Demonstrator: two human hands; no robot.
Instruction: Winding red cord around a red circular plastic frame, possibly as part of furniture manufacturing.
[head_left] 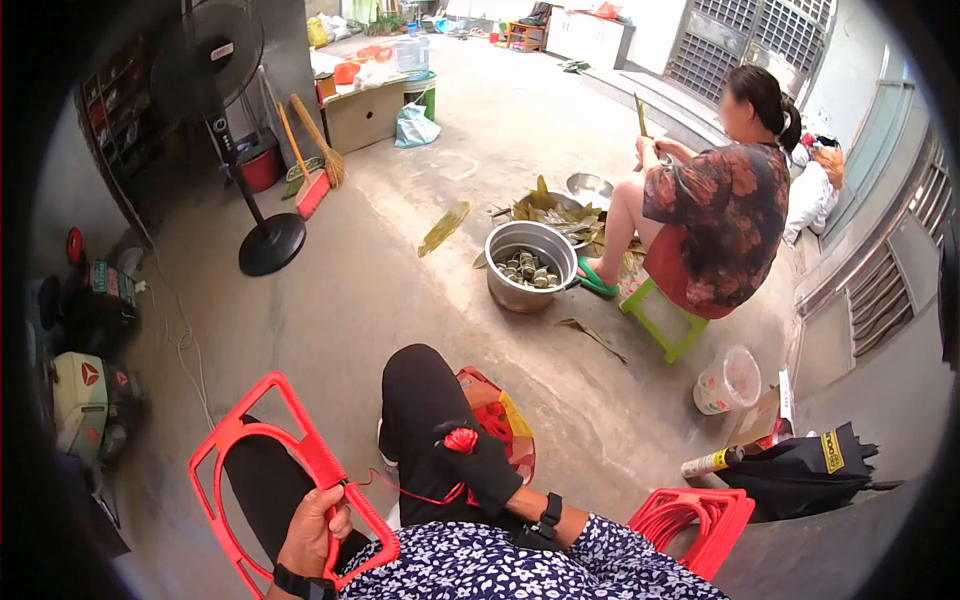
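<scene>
Frame (323,463), red, flat, round opening, pinched by bare left hand (318,522). Gloved right hand (486,472) curls around ridged red bundle (461,440).

Grey Concrete Floor (340,330) Carries Many Things

The floor has some paler stains. On its L side stands a round black fan base (272,246); behind it are a straw broom (333,168) & a red brush (313,193). Nr. the centre, a metal pot (522,297) stands upright, w/ a broad leaf (443,230) lying flat to its L & a thin leaf (594,340) to its lower R. A green stool (686,342) is also on the floor. Farther back sits a light-blue bag (417,127). Lower R: a see-through bucket (728,385) & a black umbrella (800,475). Lower centre: a red-yellow bag (518,425). What supports the red frames (700,520), I cannot tell.
</scene>
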